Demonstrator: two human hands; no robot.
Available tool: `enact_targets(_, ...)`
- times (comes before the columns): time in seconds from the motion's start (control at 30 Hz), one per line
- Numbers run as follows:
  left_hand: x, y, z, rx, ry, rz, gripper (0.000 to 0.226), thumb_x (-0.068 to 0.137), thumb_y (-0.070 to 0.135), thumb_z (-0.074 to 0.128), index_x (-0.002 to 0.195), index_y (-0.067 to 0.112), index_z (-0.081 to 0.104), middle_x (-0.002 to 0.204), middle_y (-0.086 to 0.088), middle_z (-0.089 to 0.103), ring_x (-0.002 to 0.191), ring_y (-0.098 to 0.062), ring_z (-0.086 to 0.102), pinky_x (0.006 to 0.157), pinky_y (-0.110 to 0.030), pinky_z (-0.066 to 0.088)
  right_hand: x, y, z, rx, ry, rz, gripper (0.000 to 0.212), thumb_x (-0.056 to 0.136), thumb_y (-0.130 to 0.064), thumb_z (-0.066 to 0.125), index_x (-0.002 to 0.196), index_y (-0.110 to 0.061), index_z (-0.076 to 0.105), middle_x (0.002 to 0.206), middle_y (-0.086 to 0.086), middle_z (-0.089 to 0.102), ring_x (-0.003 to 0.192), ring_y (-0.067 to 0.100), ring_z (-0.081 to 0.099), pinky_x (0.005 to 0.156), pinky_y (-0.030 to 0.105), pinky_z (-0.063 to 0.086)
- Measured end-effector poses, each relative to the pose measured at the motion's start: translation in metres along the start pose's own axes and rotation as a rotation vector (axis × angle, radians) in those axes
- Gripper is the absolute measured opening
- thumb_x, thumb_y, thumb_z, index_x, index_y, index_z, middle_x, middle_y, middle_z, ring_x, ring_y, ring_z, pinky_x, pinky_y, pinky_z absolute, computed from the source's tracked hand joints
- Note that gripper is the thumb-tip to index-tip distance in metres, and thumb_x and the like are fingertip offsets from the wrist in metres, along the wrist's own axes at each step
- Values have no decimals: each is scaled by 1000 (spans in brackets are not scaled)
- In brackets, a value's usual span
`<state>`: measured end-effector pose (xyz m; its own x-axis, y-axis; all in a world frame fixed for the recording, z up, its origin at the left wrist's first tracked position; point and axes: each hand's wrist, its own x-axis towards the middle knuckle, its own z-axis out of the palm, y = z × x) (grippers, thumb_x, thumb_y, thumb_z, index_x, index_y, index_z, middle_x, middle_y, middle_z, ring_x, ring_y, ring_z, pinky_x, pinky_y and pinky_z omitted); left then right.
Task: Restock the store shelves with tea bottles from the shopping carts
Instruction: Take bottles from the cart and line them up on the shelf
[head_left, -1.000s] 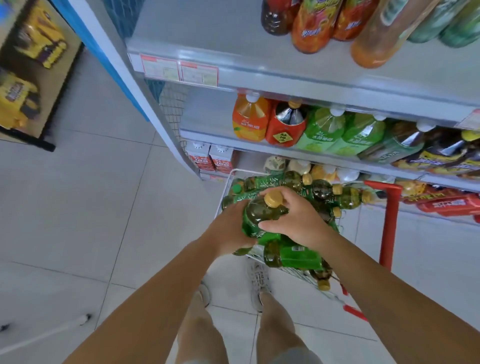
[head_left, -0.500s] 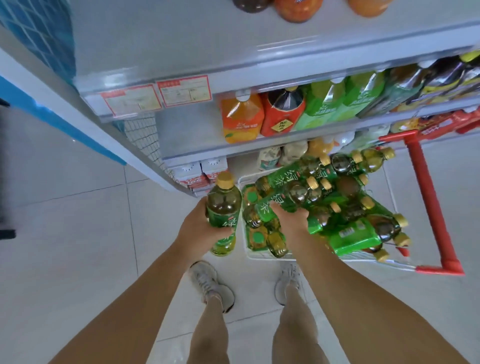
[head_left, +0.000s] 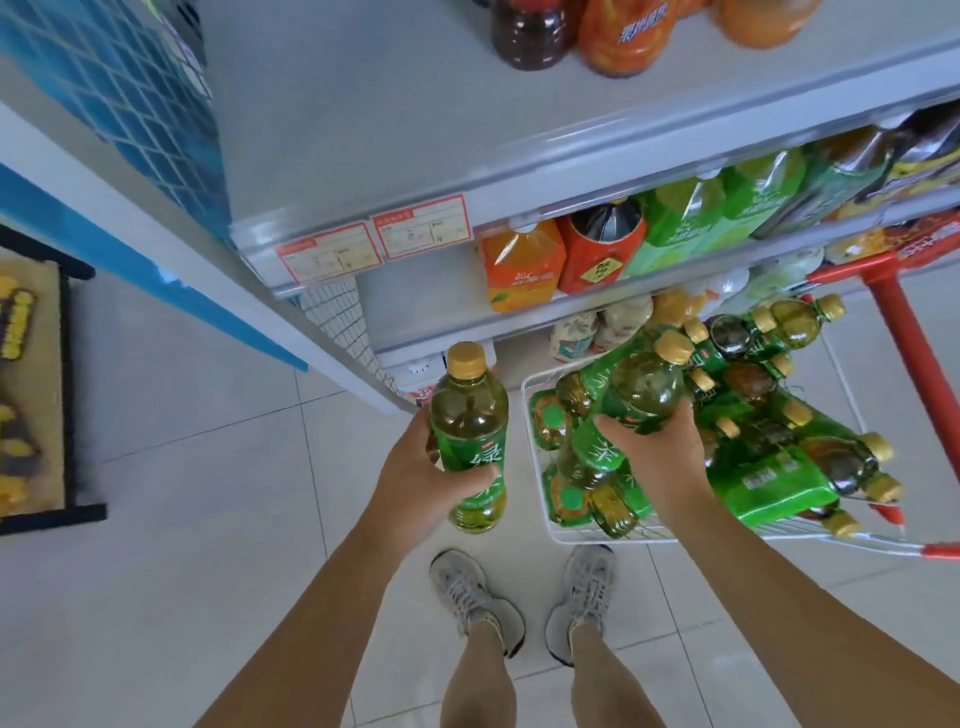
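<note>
My left hand (head_left: 415, 475) grips an upright green tea bottle (head_left: 470, 415) with a yellow cap, held left of the cart above the floor. My right hand (head_left: 654, 457) grips a second green tea bottle (head_left: 644, 387), tilted, just above the pile in the white wire shopping cart (head_left: 535, 467). Several more green tea bottles (head_left: 769, 467) lie heaped in the cart. The grey shelf (head_left: 363, 130) stretches above, its left part bare.
Dark and orange bottles (head_left: 582, 31) stand at the top shelf's back right. A lower shelf holds orange, red and green bottles (head_left: 602, 249). The cart's red handle (head_left: 914, 364) is at right. A dark display rack (head_left: 36, 395) sits far left. My shoes (head_left: 519, 597) are below on the tile floor.
My left hand has carried its bottle a little further left and up, clear of the cart. My right hand has closed round a second bottle and raised it off the pile.
</note>
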<state>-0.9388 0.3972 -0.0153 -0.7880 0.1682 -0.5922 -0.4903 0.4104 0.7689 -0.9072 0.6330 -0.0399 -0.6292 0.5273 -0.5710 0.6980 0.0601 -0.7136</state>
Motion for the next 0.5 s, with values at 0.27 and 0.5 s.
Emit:
enact_targets(0.27,-26,82,-53,-9,306,262,56,71,7,82,105,41,53,91,25,67,86,8,64,62,-7,50,-57,-139,-21,-14,-234,-561,56,62,-25,86,103,-42,52,95,-28,64,90,-14,59,73,0,41)
enact_targets(0.5,-24,141,-104,-18,516,529,42,76,8,79,92,38,54,82,11,65,75,7,63,57,-5,48,-75,-239,14,119,-259,-1000,59,63,-26,85,106,-44,50,110,-15,66,102,4,64,87,23,53)
